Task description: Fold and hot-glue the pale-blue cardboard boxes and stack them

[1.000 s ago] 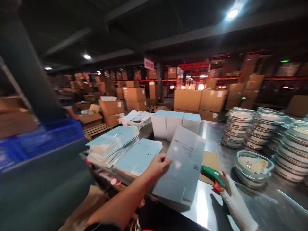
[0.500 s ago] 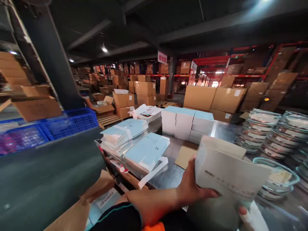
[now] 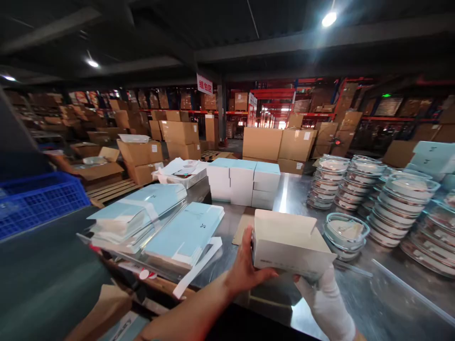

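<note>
A small white cardboard box (image 3: 289, 251) with a raised flap is held between my two hands, low over the metal table (image 3: 227, 270). My left hand (image 3: 245, 270), bare, grips its left side, thumb along the near face. In a white glove, my right hand (image 3: 327, 298) supports the box's lower right, with a bare fingertip showing. A flat piece of brown cardboard (image 3: 243, 225) lies beside the box. To the left lie light-blue flattened cartons (image 3: 185, 234) and a strapped bundle (image 3: 142, 203) of them. Just right of the box are round glass bowls (image 3: 346, 232).
Closed blue-topped boxes (image 3: 241, 182) stand in rows at the back of the table, beside a white basket (image 3: 185, 175). Stacks of glass containers (image 3: 398, 208) fill the right side. A blue crate (image 3: 39, 201) is at far left, and an open carton (image 3: 99, 303) sits below the table edge.
The view has swung to the right. The box has tipped from steeply upright to nearly level and is lower over the table, both hands still on it.
</note>
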The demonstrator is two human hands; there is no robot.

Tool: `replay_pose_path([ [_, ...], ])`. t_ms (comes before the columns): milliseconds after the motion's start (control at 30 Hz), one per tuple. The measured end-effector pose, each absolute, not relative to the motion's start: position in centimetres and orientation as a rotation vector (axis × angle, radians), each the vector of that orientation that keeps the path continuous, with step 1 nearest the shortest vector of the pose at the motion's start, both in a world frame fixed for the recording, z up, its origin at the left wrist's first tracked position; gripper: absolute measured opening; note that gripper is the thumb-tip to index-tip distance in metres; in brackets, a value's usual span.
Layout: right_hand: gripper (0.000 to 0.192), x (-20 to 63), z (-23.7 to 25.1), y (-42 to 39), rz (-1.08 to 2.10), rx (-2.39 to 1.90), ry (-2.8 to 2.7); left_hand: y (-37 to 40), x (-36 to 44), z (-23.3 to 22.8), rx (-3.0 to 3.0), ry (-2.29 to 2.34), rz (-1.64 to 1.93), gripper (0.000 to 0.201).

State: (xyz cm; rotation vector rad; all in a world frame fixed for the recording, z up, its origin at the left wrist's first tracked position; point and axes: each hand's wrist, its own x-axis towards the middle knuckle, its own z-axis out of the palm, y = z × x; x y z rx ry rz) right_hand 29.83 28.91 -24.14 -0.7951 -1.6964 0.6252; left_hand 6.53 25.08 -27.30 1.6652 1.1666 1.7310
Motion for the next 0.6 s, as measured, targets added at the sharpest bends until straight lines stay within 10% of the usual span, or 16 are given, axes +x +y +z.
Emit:
replay_pose_path([
  [100, 0.087, 29.9, -22.4, 28.4, 0.930, -0.764, -1.601, 24.7, 6.7, -28.1, 1.782, 1.213, 1.770, 0.144],
  [300, 0.075, 28.2, -19.1, 27.6, 1.199, -0.727, -1.471, 23.6, 6.1, -27.2, 2.087, 1.289, 1.800, 0.058],
  [467, 0.066, 26.7, -19.6, 27.7, 1.018, -0.795, -1.320, 22.5, 6.5, -27.2, 1.882, 1.255, 2.088, 0.082],
  [600, 0.073, 27.3, -20.4, 28.6, 0.959, -0.634, -1.441, 22.1, 5.8, -28.2, 1.887, 1.442, 1.893, 0.066],
])
